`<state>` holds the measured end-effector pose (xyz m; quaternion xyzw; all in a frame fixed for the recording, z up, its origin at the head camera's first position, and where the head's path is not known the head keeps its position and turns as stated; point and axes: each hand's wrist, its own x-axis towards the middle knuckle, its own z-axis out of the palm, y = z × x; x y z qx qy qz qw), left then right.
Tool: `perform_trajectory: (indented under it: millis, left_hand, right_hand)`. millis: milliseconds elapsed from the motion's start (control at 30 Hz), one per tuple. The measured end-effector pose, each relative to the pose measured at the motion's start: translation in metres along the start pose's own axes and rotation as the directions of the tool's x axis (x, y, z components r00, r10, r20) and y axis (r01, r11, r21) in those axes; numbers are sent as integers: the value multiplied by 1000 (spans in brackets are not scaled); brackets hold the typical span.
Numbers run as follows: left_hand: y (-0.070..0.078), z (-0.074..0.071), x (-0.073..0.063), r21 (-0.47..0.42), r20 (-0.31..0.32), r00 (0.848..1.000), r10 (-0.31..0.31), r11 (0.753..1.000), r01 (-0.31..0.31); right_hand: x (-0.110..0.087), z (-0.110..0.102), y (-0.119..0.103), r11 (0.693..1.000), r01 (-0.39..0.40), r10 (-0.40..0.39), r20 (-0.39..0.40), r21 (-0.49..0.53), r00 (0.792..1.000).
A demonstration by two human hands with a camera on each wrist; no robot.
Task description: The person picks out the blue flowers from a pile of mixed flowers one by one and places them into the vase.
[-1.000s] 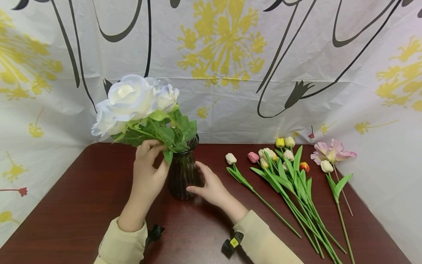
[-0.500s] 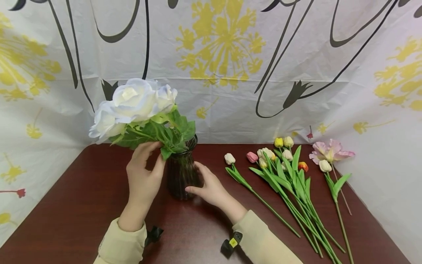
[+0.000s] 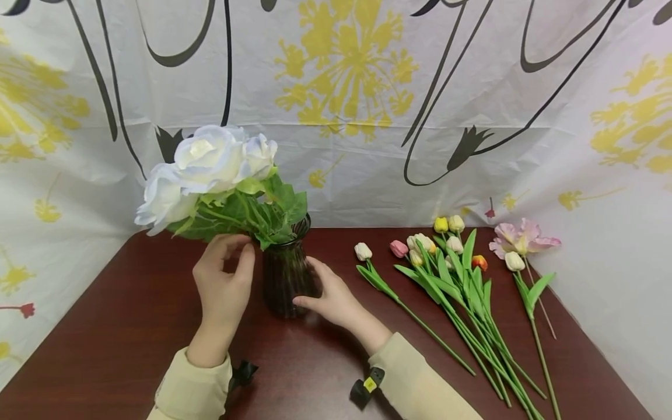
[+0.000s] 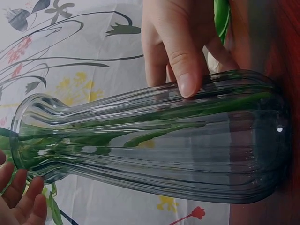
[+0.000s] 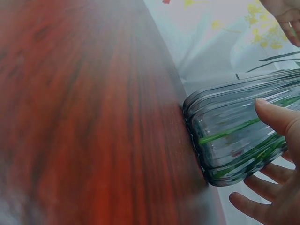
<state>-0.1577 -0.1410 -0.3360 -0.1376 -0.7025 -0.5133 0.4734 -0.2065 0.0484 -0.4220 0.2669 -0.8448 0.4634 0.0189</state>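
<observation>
A dark ribbed glass vase (image 3: 286, 280) stands upright on the table. White roses with bluish petal edges (image 3: 210, 157) lean left out of its mouth, their green leaves (image 3: 247, 213) spreading over the rim. Through the glass in the left wrist view, green stems (image 4: 178, 112) run down inside. My right hand (image 3: 336, 294) holds the vase's right side, with thumb and fingers spread around the lower body. Just left of the rim, below the leaves, is my left hand (image 3: 223, 291); its fingers (image 4: 21, 192) are loosely bent beside the vase's mouth and grip nothing visible.
To the right lie a single white tulip (image 3: 363, 252), a bunch of several mixed tulips (image 3: 467, 280), another white tulip (image 3: 514, 262) and a pink flower (image 3: 525, 239). A patterned white sheet (image 3: 357, 175) rises behind the dark red table (image 3: 105, 326).
My left hand has drawn down and left from the leaves and stems, letting them go. The roses have settled slightly lower and to the left. My right hand stays on the vase.
</observation>
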Motion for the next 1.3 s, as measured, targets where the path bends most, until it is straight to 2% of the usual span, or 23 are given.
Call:
perform_trajectory:
  millis: [167, 233, 300, 400, 500, 600, 733, 833, 933, 1133, 1300]
  left_hand:
    - [-2, -1, -3, 32, 30, 999, -22, 999, 21]
    - [-3, -2, -5, 59, 63, 997, -35, 998, 31]
    - [-4, -4, -6, 89, 121, 990, -67, 994, 57]
    - [-6, -7, -10, 146, 237, 962, -133, 984, 100]
    - [-9, -8, -12, 194, 310, 934, -179, 973, 122]
    - [-11, -9, -14, 222, 329, 924, -196, 967, 127]
    - [-14, -13, -16, 262, 353, 910, -217, 957, 127]
    - [-18, -20, -20, 297, 390, 891, -233, 948, 117]
    - [-23, -29, -23, 331, 430, 869, -243, 938, 99]
    - [-27, -50, -19, 395, 498, 829, -256, 918, 46]
    - [-32, -69, -14, 455, 547, 789, -280, 891, 0]
  right_hand:
    - [0, -2, -2, 1000, 7, -7, 21, -25, 1000]
    - [0, -4, -3, 999, 5, -3, 34, -38, 999]
    - [0, -6, -5, 999, 5, -3, 43, -51, 999]
    - [0, -10, -8, 997, 3, 1, 51, -72, 999]
    - [-1, -14, -10, 994, 1, 5, 52, -108, 999]
    - [-2, -17, -11, 991, 5, 1, 48, -137, 999]
    - [-6, -23, -12, 994, 13, -8, 37, -113, 999]
    - [-10, -32, -11, 993, 3, 0, 27, -114, 1000]
    - [-18, -43, -10, 985, -1, 4, 20, -175, 1000]
    - [-34, -73, -8, 943, 27, -27, 4, -332, 1000]
    - [-51, -105, -6, 900, 19, -45, -50, -435, 998]
